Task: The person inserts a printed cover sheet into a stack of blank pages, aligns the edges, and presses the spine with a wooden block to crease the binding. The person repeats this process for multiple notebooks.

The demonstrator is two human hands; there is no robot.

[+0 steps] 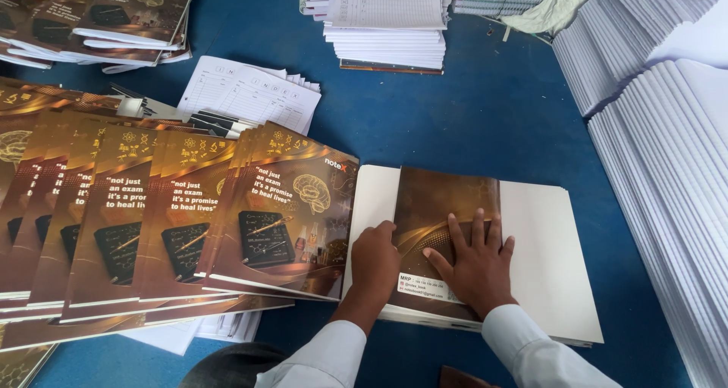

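Landmark: the folded brown cover [447,206] lying over a stack of white sheets [550,267] on the blue table [455,107].
Right hand [476,263]: we press it flat on the cover, fingers spread, gripping nothing.
Left hand [374,259]: just left of the right hand, fingers curled down on the cover's left edge; it holds nothing.
Left of the cover: a fanned row of finished notebooks [174,221], touching the white sheets.
Beyond the cover: loose printed index pages [250,92] and a pile of paper blocks [387,28].
Right of the cover: tall white page stacks [660,153].
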